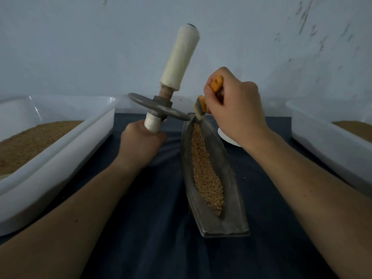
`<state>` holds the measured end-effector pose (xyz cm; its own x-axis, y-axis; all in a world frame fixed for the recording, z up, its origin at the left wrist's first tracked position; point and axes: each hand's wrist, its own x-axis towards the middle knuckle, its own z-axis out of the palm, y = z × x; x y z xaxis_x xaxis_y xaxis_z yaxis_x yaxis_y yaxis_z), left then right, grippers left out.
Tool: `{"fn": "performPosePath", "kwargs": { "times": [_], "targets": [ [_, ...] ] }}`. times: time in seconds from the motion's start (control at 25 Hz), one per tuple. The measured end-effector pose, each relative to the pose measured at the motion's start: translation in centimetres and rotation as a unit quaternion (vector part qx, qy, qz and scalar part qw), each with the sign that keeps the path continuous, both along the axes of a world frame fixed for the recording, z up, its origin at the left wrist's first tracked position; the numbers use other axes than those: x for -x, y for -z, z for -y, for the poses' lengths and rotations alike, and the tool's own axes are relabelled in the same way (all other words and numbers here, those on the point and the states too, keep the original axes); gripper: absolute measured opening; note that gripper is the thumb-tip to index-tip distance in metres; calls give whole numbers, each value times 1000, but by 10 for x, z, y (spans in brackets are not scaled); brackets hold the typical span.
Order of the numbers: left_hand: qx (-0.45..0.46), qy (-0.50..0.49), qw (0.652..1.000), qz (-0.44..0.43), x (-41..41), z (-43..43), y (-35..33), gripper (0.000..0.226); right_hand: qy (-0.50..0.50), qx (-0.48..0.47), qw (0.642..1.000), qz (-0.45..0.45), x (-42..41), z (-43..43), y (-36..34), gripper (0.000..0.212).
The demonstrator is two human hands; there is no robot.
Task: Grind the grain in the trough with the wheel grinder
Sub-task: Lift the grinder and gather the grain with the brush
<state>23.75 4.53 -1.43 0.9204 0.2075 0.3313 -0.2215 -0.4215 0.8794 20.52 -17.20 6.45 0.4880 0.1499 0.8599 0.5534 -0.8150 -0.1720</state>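
Left hand (pixel 141 143) grips the wheel grinder (pixel 161 108) and holds it up beside the trough (pixel 227 168). Right hand (pixel 235 115) grips an orange brush (pixel 203 103) at the trough's far tip. Grain (pixel 205 172) lies inside the trough on the counter (pixel 153 228).

The left hand (pixel 141 146) wraps the wheel grinder's (pixel 161 109) lower handle, hiding all but its white top, and the right hand (pixel 235 109) covers the middle of the orange-handled brush (pixel 203 106). A white dish (pixel 227 137) shows only as a sliver behind the right wrist. Both grain-filled bins (pixel 60 141) are cut off by the picture's side edges.
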Motion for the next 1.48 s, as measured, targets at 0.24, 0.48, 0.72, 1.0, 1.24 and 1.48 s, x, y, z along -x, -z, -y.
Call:
{"fn": "performPosePath", "kwargs": {
  "times": [0.24, 0.48, 0.72, 1.0, 1.24, 1.48],
  "targets": [
    [21, 8, 1000, -6, 3, 0, -2, 11, 5, 30, 997, -75, 2, -2, 5, 13],
    [29, 5, 999, -13, 3, -2, -3, 11, 5, 28, 990, -135, 15, -8, -19, 13],
    [32, 6, 999, -12, 4, -2, -4, 12, 11, -26, 997, -73, 17, -8, -21, 11],
    [40, 7, 999, -18, 5, -1, -6, 15, 19, 33, 979, -202, 11, -4, -15, 17],
    [54, 7, 998, -19, 5, -2, -6, 14, 36, 20, 980, -194, 15, -12, -18, 17],
    [69, 7, 997, -14, 5, -2, -5, 12, -15, 38, 963, -265, 42, -7, -58, 26]
  ]
}}
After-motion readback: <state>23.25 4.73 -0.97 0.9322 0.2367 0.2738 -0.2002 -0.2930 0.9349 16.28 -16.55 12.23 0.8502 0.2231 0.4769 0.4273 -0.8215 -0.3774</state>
